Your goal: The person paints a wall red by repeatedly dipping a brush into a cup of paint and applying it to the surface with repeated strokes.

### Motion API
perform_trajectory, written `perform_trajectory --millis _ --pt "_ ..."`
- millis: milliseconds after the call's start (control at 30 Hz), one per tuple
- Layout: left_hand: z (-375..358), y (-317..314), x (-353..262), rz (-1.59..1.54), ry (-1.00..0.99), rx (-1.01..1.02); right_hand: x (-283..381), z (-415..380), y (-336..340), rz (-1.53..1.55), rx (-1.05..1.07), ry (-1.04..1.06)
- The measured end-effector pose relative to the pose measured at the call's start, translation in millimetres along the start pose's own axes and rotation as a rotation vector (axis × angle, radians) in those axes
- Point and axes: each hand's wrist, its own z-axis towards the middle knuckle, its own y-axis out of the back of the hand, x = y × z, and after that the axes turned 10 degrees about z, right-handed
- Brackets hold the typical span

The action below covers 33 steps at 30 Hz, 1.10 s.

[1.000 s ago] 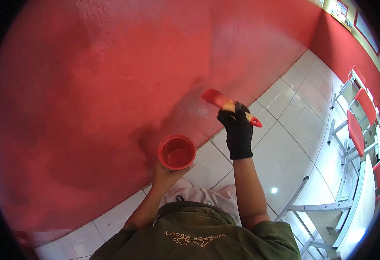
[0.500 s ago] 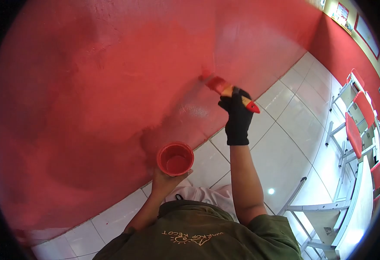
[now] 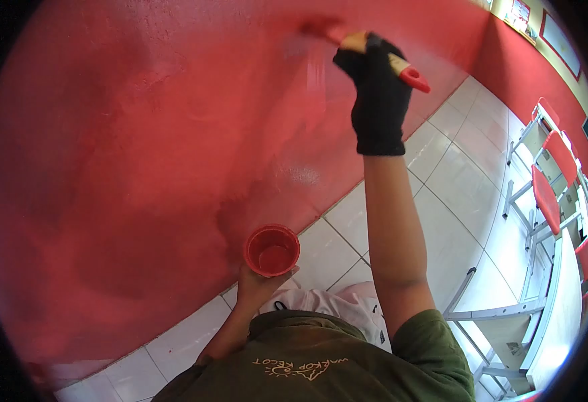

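Note:
My right hand, in a black glove, is closed around the handle of a paintbrush. The brush's red-tipped handle end sticks out to the right, and its bristles, smeared by motion, are at the red wall. Low in front of my body, my bare left hand is wrapped around a red paint cup from below. Its open top faces up and shows red paint inside. Darker and lighter red patches mark the wall, with streaks below the brush.
White floor tiles meet the wall along a diagonal edge. Red chairs with grey metal frames stand on the right beside a white-topped table. Framed pictures hang on the far wall.
My right hand has moved up along the wall with the paintbrush, my arm stretching farther out. My left hand and the paint cup stay nearly where they were.

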Motion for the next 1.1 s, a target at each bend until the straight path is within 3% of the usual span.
perform_trajectory --millis 100,200,300,433,500,633,700,733,867,933,967,1033,1067,1100 --pt "-1 0 -6 0.007 -0.078 -0.037 5 3 -2 0.026 -0.015 0.038" --pt "-3 0 -11 0.015 -0.016 -0.057 -33 -18 33 0.117 -0.066 -0.086" --pt "-5 -2 -9 -0.031 -0.006 -0.051 -35 -55 52 -0.025 -0.264 -0.237" --pt "-6 0 -18 0.037 -0.057 -0.070 -12 -32 40 0.057 -0.213 -0.164" --pt "-7 1 -20 0.045 -0.054 -0.055 1 -5 15 0.145 -0.075 -0.044" --pt "-10 -2 -27 -0.058 -0.052 -0.085 -6 9 4 0.184 0.009 -0.051" --pt "-11 0 -26 -0.091 -0.016 -0.083 -27 -5 25 0.122 -0.033 -0.100" --pt "-11 1 -24 -0.005 -0.030 -0.092 -30 -19 27 0.208 -0.176 -0.179" --pt "-10 3 -20 0.059 -0.035 -0.081 -58 -69 73 0.100 -0.188 -0.226" --pt "-11 4 -27 0.073 -0.044 -0.075 -60 -98 85 0.152 -0.392 -0.321" --pt "-11 4 -30 0.085 -0.053 -0.074 -61 -110 99 0.152 -0.391 -0.320" --pt "-10 2 -21 0.065 -0.062 -0.085 -57 -123 120 -0.047 -0.330 -0.339" --pt "-10 1 -18 0.046 -0.066 -0.094 -56 -126 121 -0.109 -0.473 -0.344" --pt "-10 1 -19 0.044 -0.065 -0.094 -54 -124 115 -0.110 -0.472 -0.345"
